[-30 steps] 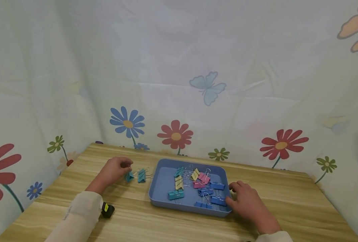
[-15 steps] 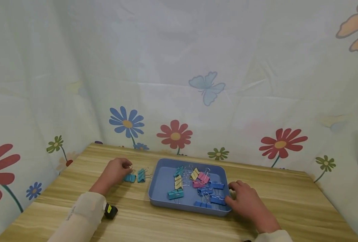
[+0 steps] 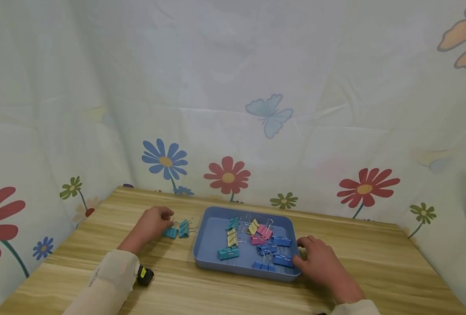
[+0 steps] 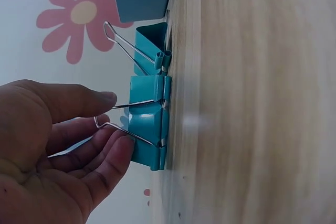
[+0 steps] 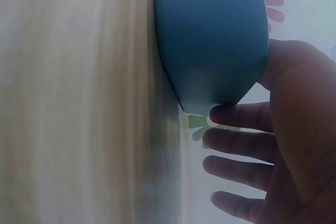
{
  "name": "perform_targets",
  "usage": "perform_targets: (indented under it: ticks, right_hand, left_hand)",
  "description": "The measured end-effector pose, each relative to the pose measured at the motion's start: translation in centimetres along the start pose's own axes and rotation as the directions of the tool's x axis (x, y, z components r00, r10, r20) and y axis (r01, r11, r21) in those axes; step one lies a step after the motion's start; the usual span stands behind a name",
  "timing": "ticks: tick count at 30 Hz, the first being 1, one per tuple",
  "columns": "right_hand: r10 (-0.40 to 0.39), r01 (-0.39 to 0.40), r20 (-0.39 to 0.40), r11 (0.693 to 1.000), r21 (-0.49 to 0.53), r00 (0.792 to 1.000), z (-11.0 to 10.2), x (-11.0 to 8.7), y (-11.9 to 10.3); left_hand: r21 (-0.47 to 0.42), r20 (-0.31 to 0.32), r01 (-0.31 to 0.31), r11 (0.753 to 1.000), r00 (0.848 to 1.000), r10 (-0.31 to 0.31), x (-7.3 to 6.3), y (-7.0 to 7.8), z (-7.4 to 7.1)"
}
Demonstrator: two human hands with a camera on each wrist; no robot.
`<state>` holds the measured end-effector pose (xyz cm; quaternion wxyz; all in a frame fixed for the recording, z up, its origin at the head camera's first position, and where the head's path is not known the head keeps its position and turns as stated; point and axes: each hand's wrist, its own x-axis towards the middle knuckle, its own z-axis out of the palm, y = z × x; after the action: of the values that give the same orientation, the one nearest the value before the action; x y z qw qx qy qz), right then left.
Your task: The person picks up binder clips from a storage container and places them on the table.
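In the head view my left hand (image 3: 152,224) is at the left of the table, by two teal binder clips. Its thumb and fingers hold the wire handles of the nearer teal binder clip (image 4: 145,120), which stands with its lips toward the tabletop. Close beside that one is a second teal binder clip (image 4: 151,48). My right hand (image 3: 321,261) touches the right end of a blue tray (image 3: 213,236), thumb at the rim and index fingertip against the wall; its other fingers extend apart. Inside the tray lie several binder clips: teal, yellow, pink (image 3: 265,231) and blue (image 3: 282,241).
The wooden table (image 3: 178,288) ends at a white curtain (image 3: 201,65) printed with flowers and a butterfly, which hangs behind and along the sides. A black device (image 3: 144,275) sits at my left wrist. Bare tray floor shows at its left end.
The teal clip at my left hand has turned from end-on to broadside, and the hand has shifted slightly right. My right hand and the tray stay in place.
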<state>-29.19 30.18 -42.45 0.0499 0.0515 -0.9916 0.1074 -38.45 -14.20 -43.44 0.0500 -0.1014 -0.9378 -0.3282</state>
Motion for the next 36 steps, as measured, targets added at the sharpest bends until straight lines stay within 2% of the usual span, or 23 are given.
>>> perform_targets:
  ticks: [8,13,18,21,26,30,36]
  right_hand:
    - [-0.003,0.003,-0.004,1.000,0.004,1.000,0.1,0.1,0.1]
    - [-0.006,0.006,-0.001,1.000,0.007,1.000,0.2,0.1,0.2]
    - [-0.012,0.012,0.005,1.000,0.008,1.000,0.2,0.1,0.3]
    - [-0.006,0.006,0.006,1.000,0.008,1.000,0.2,0.1,0.3]
    - [-0.003,0.003,0.003,1.000,0.005,1.000,0.3,0.2,0.2]
    - [-0.016,0.016,-0.004,1.000,0.006,1.000,0.3,0.0,0.2]
    - [-0.013,0.013,-0.010,1.000,0.004,1.000,0.2,0.0,0.1]
  left_hand:
    - [0.002,-0.036,-0.017,1.000,0.999,0.017,-0.2,1.3,-0.4]
    - [-0.017,-0.044,-0.067,0.998,0.997,0.067,-0.4,2.8,-0.5]
    - [-0.087,-0.022,-0.163,0.983,0.987,0.162,-0.9,4.5,-0.1]
    - [-0.111,0.000,-0.199,0.974,0.980,0.200,-1.3,5.5,0.2]
    - [-0.155,0.052,-0.210,0.965,0.974,0.221,-1.7,6.5,0.9]
    - [-0.159,0.080,-0.242,0.957,0.963,0.257,-1.8,6.9,1.6]
    - [-0.201,0.125,-0.258,0.945,0.950,0.286,-2.1,7.6,2.2]
